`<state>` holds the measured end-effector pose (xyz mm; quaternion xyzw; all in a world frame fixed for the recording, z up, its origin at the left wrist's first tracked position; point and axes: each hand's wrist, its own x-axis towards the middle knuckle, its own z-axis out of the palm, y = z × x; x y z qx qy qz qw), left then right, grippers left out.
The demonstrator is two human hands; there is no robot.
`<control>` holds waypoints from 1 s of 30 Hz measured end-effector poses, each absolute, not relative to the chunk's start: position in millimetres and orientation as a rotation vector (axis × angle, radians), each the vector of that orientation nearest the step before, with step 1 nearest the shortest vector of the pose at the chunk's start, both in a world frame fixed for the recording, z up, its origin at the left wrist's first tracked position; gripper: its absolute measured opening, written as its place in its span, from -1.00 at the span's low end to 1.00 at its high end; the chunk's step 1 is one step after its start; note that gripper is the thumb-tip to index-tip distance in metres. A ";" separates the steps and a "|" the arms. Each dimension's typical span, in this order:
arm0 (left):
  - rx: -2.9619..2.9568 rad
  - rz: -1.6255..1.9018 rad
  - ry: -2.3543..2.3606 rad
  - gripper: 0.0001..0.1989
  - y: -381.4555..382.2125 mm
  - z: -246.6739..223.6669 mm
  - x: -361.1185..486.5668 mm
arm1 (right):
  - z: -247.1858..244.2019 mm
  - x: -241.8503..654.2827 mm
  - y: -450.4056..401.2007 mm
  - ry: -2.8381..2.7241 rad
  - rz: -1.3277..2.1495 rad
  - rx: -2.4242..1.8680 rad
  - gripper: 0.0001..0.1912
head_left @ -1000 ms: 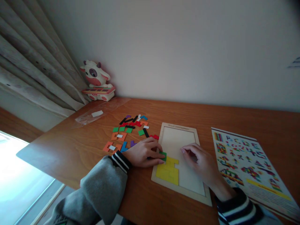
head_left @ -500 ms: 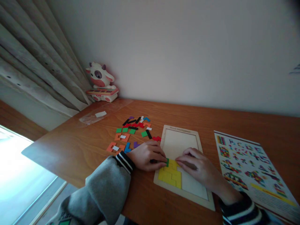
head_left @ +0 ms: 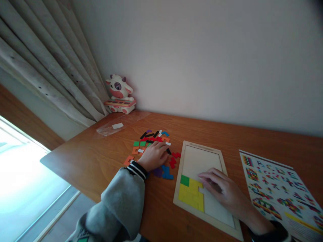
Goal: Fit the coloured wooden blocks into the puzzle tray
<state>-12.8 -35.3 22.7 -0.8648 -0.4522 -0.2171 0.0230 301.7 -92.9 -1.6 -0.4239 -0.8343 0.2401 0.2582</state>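
My left hand (head_left: 154,156) reaches over the loose coloured pieces, fingers slightly spread, touching or just above them; the pieces below it are hidden. A black piece (head_left: 169,151) shows beside its fingertips. Over the wooden tray (head_left: 178,171), my right hand (head_left: 219,188) hangs with thumb and index tips slightly apart and nothing visible between them. Yellow pieces (head_left: 189,195) fit together in the tray's near left part, with a green square (head_left: 185,180) at their upper left corner.
Red pieces (head_left: 173,163) and a blue piece (head_left: 167,172) lie left of the tray. A printed pattern sheet (head_left: 275,178) is on the right. Farther back are a clear plastic bag (head_left: 106,129) and a cow toy (head_left: 119,94) by the curtain (head_left: 50,60).
My left hand has left the green piece in the tray and moved up and left to the loose pieces. My right hand has come off the yellow piece. The view has shifted slightly.
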 end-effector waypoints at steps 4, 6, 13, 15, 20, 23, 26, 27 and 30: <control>-2.674 -0.559 -1.558 -0.67 -24.5 18.8 -31.3 | -1.5 300.8 -93.3 -2.240 0.650 -1.147 -0.76; -2.685 -0.557 -1.591 -0.69 -23.0 18.6 -34.2 | 0.0 299.9 -93.2 -2.231 0.642 -1.149 -0.76; -2.712 -0.801 -1.493 -0.70 -23.5 15.5 -30.9 | 0.7 300.9 -91.3 -2.189 0.606 -1.157 -0.76; -2.765 -0.960 -1.337 -0.75 -27.5 14.6 -22.7 | 0.3 301.5 -91.2 -2.168 0.577 -1.146 -0.76; -2.988 -1.128 -0.749 -0.78 -54.0 19.0 17.7 | 7.6 296.6 -96.0 -2.083 0.547 -1.140 -0.78; -3.046 -1.046 -0.519 -0.78 -70.7 21.8 39.3 | 12.9 289.7 -101.4 -2.057 0.661 -1.135 -0.75; -3.037 -1.042 -0.498 -0.77 -79.1 22.3 49.0 | 12.4 283.6 -105.3 -2.053 0.750 -1.117 -0.73; -3.031 -1.051 -0.501 -0.76 -79.9 22.5 50.0 | 11.1 282.3 -105.9 -2.045 0.759 -1.119 -0.74; -2.999 -1.030 -0.501 -0.74 -79.1 24.3 50.1 | 6.3 282.2 -105.5 -2.016 0.741 -1.135 -0.74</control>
